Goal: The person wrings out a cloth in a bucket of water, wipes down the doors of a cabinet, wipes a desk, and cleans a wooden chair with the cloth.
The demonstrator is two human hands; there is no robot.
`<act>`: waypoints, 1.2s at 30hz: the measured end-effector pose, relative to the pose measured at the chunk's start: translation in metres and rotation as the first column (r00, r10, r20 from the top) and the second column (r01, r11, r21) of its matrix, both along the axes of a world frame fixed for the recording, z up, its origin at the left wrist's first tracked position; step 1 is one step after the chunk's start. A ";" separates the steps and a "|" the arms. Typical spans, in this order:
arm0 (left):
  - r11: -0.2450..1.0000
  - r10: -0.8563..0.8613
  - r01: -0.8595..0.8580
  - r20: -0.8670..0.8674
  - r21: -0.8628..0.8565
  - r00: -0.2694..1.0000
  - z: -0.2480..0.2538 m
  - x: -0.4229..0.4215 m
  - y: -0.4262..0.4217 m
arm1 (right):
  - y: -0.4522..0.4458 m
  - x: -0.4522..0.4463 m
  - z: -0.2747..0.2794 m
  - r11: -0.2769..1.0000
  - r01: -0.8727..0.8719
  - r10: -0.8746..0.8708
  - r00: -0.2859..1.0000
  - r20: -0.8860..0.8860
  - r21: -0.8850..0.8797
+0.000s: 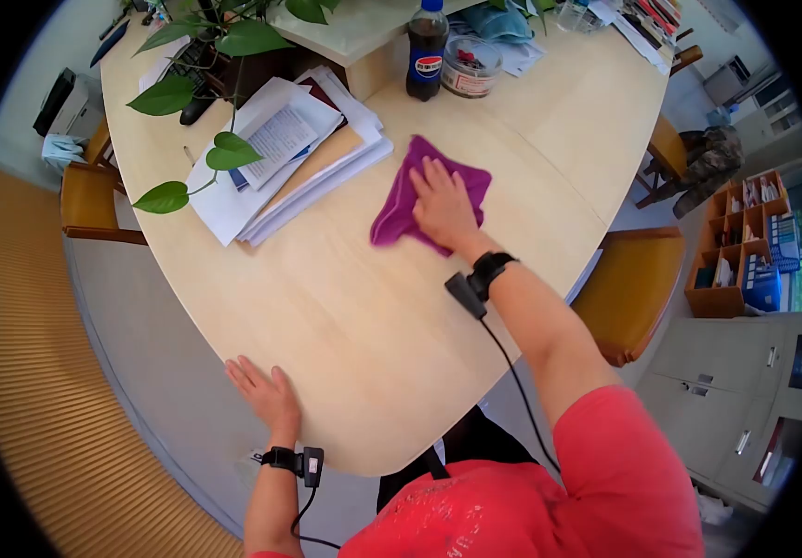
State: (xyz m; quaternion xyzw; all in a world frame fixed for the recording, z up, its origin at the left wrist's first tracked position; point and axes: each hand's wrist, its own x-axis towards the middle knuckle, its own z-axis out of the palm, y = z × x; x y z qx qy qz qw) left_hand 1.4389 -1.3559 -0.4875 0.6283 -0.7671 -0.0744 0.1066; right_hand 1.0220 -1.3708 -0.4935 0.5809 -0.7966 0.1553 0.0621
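Note:
Under my right hand [444, 206] a purple cloth [407, 219] lies spread on the pale wooden table [345, 325]. The fingers of that hand are stretched out and press flat on the cloth, its corners showing around them. My left hand [269, 398] rests on the table's near left edge, fingers extended, holding nothing. Each wrist wears a black strap with a small device and a cable.
Left of the cloth sits a stack of papers [312, 163], with a trailing green plant [233, 151] over it. A cola bottle [426, 56] and a clear jar [471, 70] stand beyond. Chairs flank the table, including a yellow one [629, 288] at right.

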 end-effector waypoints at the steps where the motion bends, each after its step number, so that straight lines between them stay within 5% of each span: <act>1: 1.000 0.005 -0.005 0.001 0.006 1.000 0.000 -0.001 0.000 | -0.010 -0.017 -0.003 1.000 0.020 -0.020 1.000 -0.016 0.013; 11: 0.999 0.014 -0.014 0.007 0.040 1.000 0.002 -0.004 -0.001 | -0.121 -0.080 -0.011 0.977 -0.213 0.211 0.976 0.059 0.018; 19: 1.000 0.002 -0.003 0.045 0.021 0.999 0.000 0.003 0.000 | -0.038 -0.091 -0.009 0.970 -0.239 0.240 0.970 0.033 -0.039; 23: 1.000 0.010 -0.011 0.059 0.015 0.998 -0.001 0.004 -0.001 | 0.004 -0.164 -0.001 0.977 0.198 -0.201 0.979 0.029 0.072; 26: 1.000 -0.012 0.012 0.040 0.001 0.999 0.003 0.003 0.001 | 0.029 -0.207 -0.015 0.842 0.532 -0.532 0.847 -0.025 0.089; 29: 0.999 -0.040 0.040 0.028 -0.026 0.999 0.004 -0.001 0.000 | 0.023 -0.200 -0.013 0.725 0.677 -0.682 0.731 -0.003 0.129; 31: 0.999 -0.046 0.047 0.034 -0.028 0.998 0.003 0.001 0.003 | 0.005 -0.156 -0.015 0.733 0.675 -0.674 0.737 -0.042 0.085; 34: 0.999 -0.029 0.030 0.063 -0.021 0.998 0.001 0.000 -0.001 | -0.012 -0.057 -0.005 0.957 0.284 -0.283 0.959 -0.012 0.054; 36: 1.000 -0.030 0.029 0.115 0.005 0.993 0.001 0.003 0.000 | -0.004 0.016 0.005 0.998 0.048 -0.051 0.993 0.103 0.034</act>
